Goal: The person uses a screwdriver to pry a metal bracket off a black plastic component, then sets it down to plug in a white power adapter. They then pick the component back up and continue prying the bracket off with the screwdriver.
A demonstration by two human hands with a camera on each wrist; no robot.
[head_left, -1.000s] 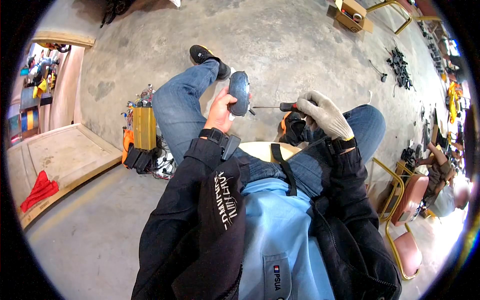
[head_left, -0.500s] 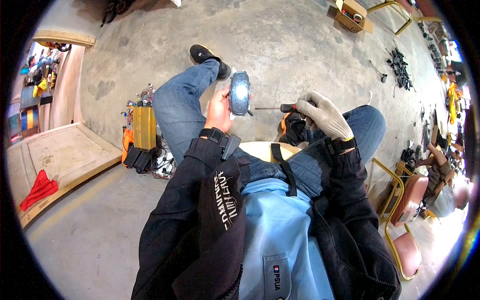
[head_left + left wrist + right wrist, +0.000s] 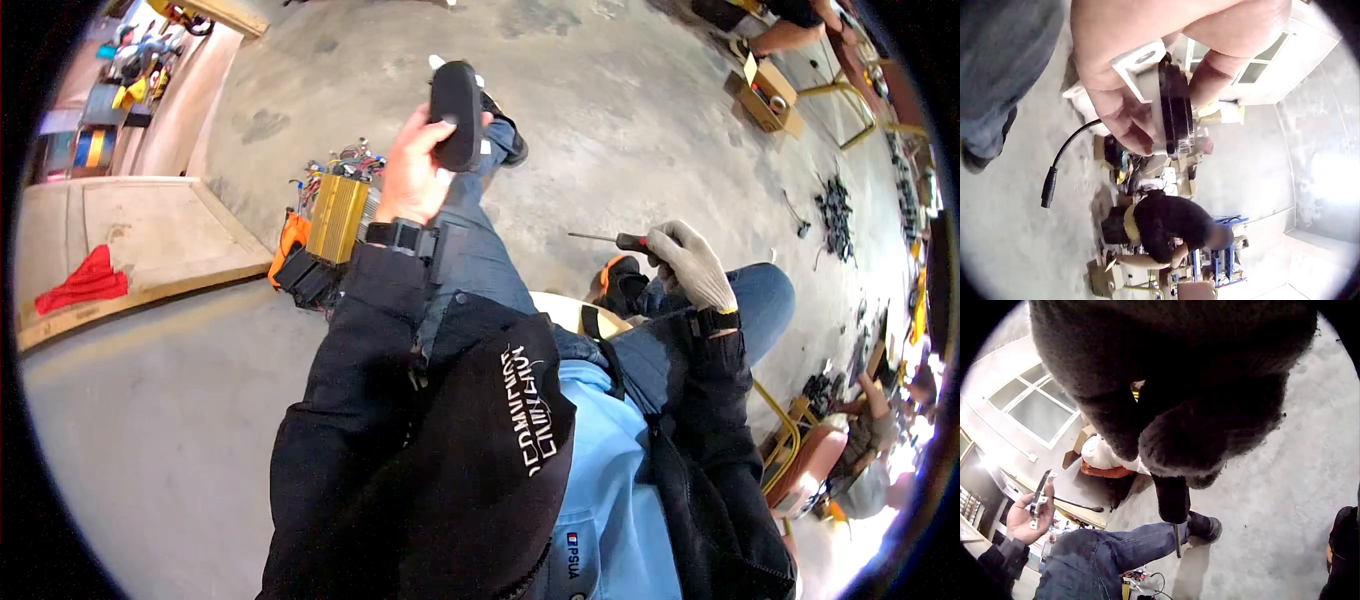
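Note:
My bare left hand (image 3: 408,178) grips a dark oval unit (image 3: 457,115) with white mounting tabs, raised above the left leg. In the left wrist view, fingers and thumb close around the unit (image 3: 1175,109); a white bracket (image 3: 1138,65) shows at its back, and a black cable (image 3: 1070,149) with a plug end hangs loose. My right hand (image 3: 695,265), in a light knitted glove, holds a screwdriver (image 3: 632,242) by its dark handle over the floor near the right knee. Its thin shaft points left, well apart from the unit. The glove hides part of the handle.
A gold metal box (image 3: 337,220) with wires and black parts stands left of the leg. A wooden platform (image 3: 150,225) bears a red cloth (image 3: 85,281). Further off are an open cardboard box (image 3: 765,95), black parts (image 3: 834,215) on the floor, and other people at right.
My left hand has lifted the unit up and forward, away from the screwdriver, and its face has turned dark. The head view has swung left. My right hand keeps its hold on the screwdriver.

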